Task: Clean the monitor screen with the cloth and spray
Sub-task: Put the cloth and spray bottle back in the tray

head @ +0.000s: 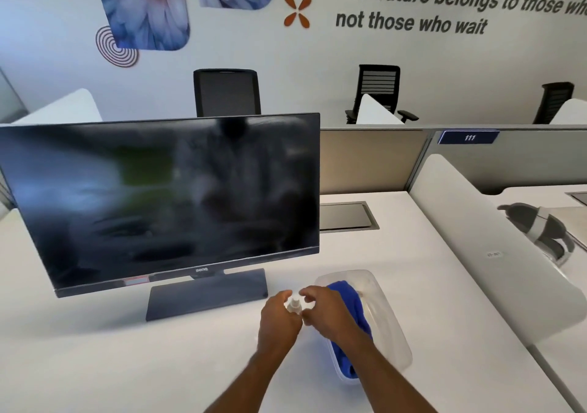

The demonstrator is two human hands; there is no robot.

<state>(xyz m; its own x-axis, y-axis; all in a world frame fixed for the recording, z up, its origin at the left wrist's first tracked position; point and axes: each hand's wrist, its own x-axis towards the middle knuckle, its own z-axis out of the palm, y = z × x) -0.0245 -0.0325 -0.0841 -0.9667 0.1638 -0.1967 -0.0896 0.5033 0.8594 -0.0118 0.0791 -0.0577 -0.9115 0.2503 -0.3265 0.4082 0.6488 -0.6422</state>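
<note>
A black monitor (165,196) with a dark, smeared screen stands on its stand on the white desk (127,365). In front of its right corner my left hand (278,320) grips a small white spray bottle (294,305). My right hand (327,312) has its fingers curled at the bottle's top; whether it touches the cap is unclear. A blue cloth (349,298) lies in a clear plastic tray (387,326) just right of my hands, partly hidden by my right arm.
A recessed cable hatch (347,217) sits in the desk behind the tray. A white curved divider (495,244) borders the desk on the right, with a grey bag (540,231) beyond it. Partition panels and office chairs (227,93) stand behind.
</note>
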